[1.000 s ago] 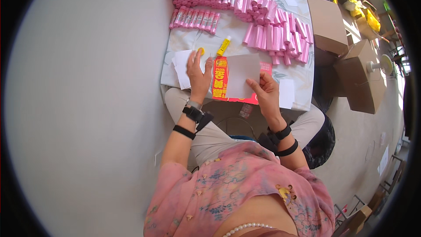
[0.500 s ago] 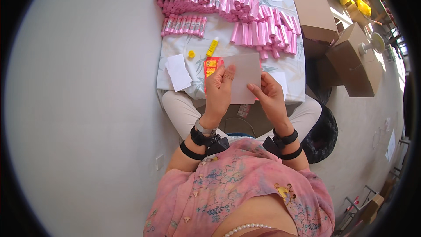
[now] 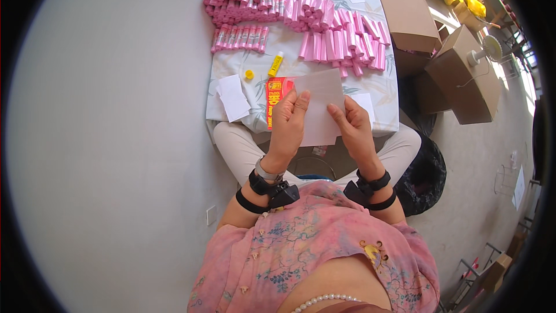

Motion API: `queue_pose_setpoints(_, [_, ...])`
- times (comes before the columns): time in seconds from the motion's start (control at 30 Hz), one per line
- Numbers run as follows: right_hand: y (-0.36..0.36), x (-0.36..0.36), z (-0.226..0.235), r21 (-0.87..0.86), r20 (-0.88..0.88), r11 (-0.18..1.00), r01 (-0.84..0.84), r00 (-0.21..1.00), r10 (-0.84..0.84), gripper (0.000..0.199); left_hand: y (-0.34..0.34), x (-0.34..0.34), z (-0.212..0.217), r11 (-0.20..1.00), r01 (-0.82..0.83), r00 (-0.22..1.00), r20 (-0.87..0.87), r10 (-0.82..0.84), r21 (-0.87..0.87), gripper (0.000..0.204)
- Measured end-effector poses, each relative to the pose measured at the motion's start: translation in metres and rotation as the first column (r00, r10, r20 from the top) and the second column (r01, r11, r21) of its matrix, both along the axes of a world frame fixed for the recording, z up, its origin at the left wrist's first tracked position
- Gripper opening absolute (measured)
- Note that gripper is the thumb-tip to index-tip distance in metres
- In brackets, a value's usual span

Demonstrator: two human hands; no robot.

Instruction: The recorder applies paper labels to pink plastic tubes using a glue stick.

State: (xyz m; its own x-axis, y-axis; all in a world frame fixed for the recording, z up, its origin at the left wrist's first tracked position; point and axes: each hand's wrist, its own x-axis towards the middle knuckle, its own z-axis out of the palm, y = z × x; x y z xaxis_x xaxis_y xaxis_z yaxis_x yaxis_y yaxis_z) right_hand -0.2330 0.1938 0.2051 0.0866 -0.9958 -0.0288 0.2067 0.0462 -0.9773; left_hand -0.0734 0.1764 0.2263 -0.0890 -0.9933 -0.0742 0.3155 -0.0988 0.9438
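While pinched by fingers (image 3: 302, 102) of left hand (image 3: 288, 127) and right hand (image 3: 357, 130), pale sheet (image 3: 320, 110) at six o'clock of leaf-patterned counter (image 3: 230, 64), pink rolls (image 3: 333, 45) at twelve, cardboard boxes (image 3: 408, 20) toward three, pale wall (image 3: 116, 116) at nine.

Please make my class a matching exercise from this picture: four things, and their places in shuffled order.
1. pale sheet
2. yellow cap
3. pink rolls
4. white fan

A. piled toward the far end of the table
B. off the table, to its right
C. held by the left hand and right hand
D. just left of the yellow tube

Pairs: 1-C, 2-D, 3-A, 4-B
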Motion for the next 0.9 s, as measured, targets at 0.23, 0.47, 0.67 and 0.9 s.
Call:
queue_pose_setpoints(0.23, [-0.004, 0.012, -0.002, 0.017, 0.078, 0.989, 0.150, 0.986, -0.151, 0.024, 0.002, 0.008, -0.019, 0.979, -0.092, 0.932, 0.330, 0.149, -0.182, 0.023])
queue_pose_setpoints(0.47, [-0.013, 0.014, -0.013, 0.103, 0.066, 0.984, 0.147, 0.986, -0.154, 0.030, 0.004, 0.027, -0.041, 0.988, -0.063, 0.914, 0.389, 0.113, -0.139, 0.015])
queue_pose_setpoints(0.67, [-0.025, 0.004, -0.039, 0.040, -0.049, 0.965, 0.259, 0.965, -0.257, 0.032, -0.011, 0.079, -0.082, 0.952, -0.304, 0.885, 0.357, 0.300, -0.044, 0.012])
queue_pose_setpoints(0.9, [-0.025, 0.014, -0.020, 0.035, 0.040, 0.958, 0.286, 0.957, -0.287, 0.032, -0.073, 0.220, -0.185, 0.829, -0.557, 0.689, 0.524, 0.500, -0.059, 0.029])
